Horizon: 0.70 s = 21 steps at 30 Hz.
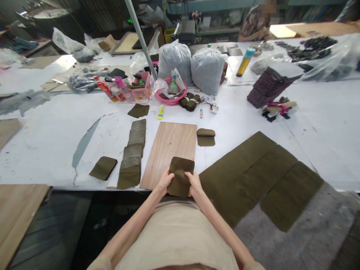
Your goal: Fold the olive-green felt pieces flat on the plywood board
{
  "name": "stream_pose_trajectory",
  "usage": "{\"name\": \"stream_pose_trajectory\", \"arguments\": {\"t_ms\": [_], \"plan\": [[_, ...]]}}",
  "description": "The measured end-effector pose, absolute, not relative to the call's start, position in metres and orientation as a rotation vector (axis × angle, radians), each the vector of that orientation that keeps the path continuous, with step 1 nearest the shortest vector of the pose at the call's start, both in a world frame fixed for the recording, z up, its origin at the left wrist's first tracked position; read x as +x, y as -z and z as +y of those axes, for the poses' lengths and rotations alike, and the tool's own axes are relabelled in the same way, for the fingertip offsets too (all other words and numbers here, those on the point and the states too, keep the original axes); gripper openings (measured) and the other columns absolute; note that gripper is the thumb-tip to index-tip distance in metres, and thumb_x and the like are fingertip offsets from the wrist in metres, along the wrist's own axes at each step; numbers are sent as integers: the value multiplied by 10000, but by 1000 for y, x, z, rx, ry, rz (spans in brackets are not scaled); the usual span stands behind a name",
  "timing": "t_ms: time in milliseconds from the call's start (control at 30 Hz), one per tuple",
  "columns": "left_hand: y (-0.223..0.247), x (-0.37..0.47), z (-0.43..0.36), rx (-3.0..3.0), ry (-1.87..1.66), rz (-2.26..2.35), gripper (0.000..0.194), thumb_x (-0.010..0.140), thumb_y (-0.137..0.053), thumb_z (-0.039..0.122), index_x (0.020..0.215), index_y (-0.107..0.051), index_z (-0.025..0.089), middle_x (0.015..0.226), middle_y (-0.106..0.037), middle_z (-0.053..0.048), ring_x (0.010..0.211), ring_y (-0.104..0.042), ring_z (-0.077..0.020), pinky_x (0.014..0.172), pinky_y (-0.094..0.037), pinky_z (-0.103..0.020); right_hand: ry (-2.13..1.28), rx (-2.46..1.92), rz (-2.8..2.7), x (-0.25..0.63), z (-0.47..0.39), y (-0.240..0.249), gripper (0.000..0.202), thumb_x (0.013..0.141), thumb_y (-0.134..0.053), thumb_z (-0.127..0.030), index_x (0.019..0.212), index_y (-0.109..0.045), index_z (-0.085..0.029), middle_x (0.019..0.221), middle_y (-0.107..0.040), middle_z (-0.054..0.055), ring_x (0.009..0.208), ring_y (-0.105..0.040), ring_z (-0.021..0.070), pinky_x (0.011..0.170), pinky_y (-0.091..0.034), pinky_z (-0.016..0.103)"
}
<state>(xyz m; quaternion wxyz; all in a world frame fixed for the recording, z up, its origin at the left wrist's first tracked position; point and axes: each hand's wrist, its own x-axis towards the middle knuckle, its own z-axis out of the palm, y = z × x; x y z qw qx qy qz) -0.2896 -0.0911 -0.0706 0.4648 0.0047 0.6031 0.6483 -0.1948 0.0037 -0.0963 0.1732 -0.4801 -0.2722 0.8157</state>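
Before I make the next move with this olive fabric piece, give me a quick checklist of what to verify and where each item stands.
1. Both hands on the piece: left hand and right hand grip the olive fabric piece by its side edges. Ok.
2. Piece backed by the plywood board: its top half lies over the board, its lower end overhangs the near edge. Ok.
3. Board surface beyond the piece bare. Ok.
4. Stack of olive pieces left of the board, apart from the hands. Ok.
5. Folded piece sits just off the board's right edge. Ok.
6. Whether the held piece is one layer or several: cannot tell.
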Motion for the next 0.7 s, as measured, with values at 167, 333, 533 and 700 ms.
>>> {"name": "stream_pose_trajectory", "arguments": {"t_ms": [167, 333, 533, 700], "plan": [[70, -311, -87, -59, -1611, 1450, 432, 625, -656, 213, 1048, -614, 135, 838, -723, -50, 740, -669, -188, 634, -508, -252, -2226, -1276, -1001, -213, 13, 99, 262, 611, -631, -244, 867, -623, -187, 801, -713, 7, 708, -629, 167, 673, -503, 271], [75, -348, -72, -18, -1619, 1482, 399, 634, -702, 288, 993, -640, 124, 828, -722, -57, 745, -664, -196, 659, -512, -273, -2125, -1279, -1145, -249, 30, 108, 286, 613, -640, -252, 889, -615, -178, 816, -706, 15, 751, -639, 176, 707, -509, 286], [102, -415, -38, 204, -1611, 1607, 333, 700, -650, 308, 979, -640, 127, 849, -706, -63, 731, -643, -185, 664, -499, -274, -1970, -1297, -1304, -309, 66, 128, 306, 626, -655, -269, 917, -594, -196, 827, -694, 9, 794, -636, 182, 731, -508, 298], [133, -467, -17, 504, -1398, 1982, 125, 712, -598, 202, 813, -649, 150, 714, -648, -28, 689, -590, -169, 650, -450, -261, -1823, -1335, -1442, -351, 90, 147, 387, 651, -645, -238, 1028, -562, -207, 995, -668, 46, 983, -597, 215, 877, -470, 346]]}}
